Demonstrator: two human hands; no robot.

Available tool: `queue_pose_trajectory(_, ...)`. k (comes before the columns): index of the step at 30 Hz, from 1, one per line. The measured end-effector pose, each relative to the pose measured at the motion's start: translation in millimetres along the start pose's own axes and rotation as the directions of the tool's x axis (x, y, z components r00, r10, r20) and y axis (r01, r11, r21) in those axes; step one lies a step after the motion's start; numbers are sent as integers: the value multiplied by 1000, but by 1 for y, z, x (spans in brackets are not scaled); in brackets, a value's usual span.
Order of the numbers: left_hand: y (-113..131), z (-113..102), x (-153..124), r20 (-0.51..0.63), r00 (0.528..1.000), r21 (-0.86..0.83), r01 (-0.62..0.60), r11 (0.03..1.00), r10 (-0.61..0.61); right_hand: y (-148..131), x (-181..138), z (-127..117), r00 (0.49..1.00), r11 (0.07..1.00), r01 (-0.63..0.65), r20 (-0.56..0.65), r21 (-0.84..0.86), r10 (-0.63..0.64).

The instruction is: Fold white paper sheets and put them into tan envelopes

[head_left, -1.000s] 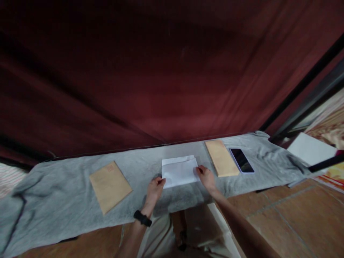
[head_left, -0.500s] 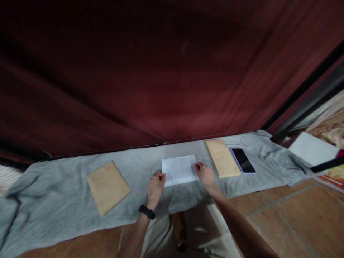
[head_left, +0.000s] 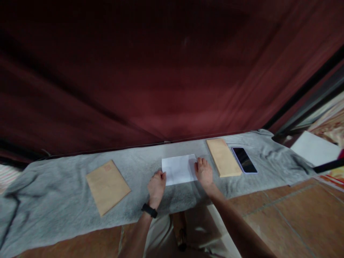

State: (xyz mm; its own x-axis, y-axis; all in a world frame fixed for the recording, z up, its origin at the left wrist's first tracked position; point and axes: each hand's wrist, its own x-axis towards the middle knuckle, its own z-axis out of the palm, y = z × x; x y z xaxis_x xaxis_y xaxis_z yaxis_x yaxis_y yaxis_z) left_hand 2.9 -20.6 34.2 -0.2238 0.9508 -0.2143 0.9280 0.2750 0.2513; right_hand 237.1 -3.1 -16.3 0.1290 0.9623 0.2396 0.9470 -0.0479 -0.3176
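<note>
A white sheet of paper (head_left: 179, 170) lies on the grey cloth in front of me; whether it is folded or several layers thick I cannot tell. My left hand (head_left: 156, 186), with a black band on its wrist, is closed in a pinch at the paper's lower left edge. At the right edge my right hand (head_left: 204, 172) has its fingers curled and pressed together on the paper. Just beyond that hand is a stack of brown envelopes (head_left: 224, 157). Off to the left, a single brown envelope (head_left: 108, 187) lies turned at an angle.
The grey cloth (head_left: 61, 200) covers a long narrow surface. To the right of the envelope stack lies a phone (head_left: 244, 160) in a pale purple case. A dark red curtain (head_left: 166, 79) hangs behind. Brown floor tiles (head_left: 285, 211) show in front.
My right hand has shifted its fingers upward along the paper's right edge. The paper looks flatter at its top edge. My left hand keeps its hold.
</note>
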Motion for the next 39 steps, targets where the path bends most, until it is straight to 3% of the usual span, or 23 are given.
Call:
queue_pose_trajectory(4, 0, 1, 0, -6, 1000, 23, -4, 1000, 5, -10, -11, 11, 976, 973, 209, -80, 99, -201)
queue_pose_trajectory(8, 1, 2, 0, -4, 1000, 43, -16, 999, 16, -21, -25, 22, 944, 938, 331, -47, 100, -328)
queue_pose_trajectory(17, 1, 5, 1, -26, 1000, 71, -4, 997, 6, -23, -38, 29, 948, 948, 316, -16, -31, -317)
queue_pose_trajectory(20, -1, 9, -2, -114, 993, 71, -30, 997, 38, -25, -39, 29, 949, 948, 312, -20, -59, -314)
queue_pose_trajectory(22, 1, 15, -4, -231, 964, 93, -112, 989, 131, -26, -39, 29, 948, 946, 316, -28, -72, -318)
queue_pose_trajectory(24, 9, 24, -5, -321, 902, 118, -265, 957, 289, -27, -39, 29, 946, 945, 318, -37, -79, -322)
queue_pose_trajectory(28, 31, 50, 1, -323, 743, 147, -573, 806, 587, -27, -38, 28, 945, 943, 321, -31, -88, -325)
queue_pose_trajectory(32, 42, 70, 13, -277, 740, 169, -590, 789, 613, -26, -39, 26, 946, 943, 322, -2, -84, -324)
queue_pose_trajectory(39, 35, 76, 23, -246, 745, 206, -585, 784, 620, -43, -22, 30, 966, 962, 258, 6, 94, -259)
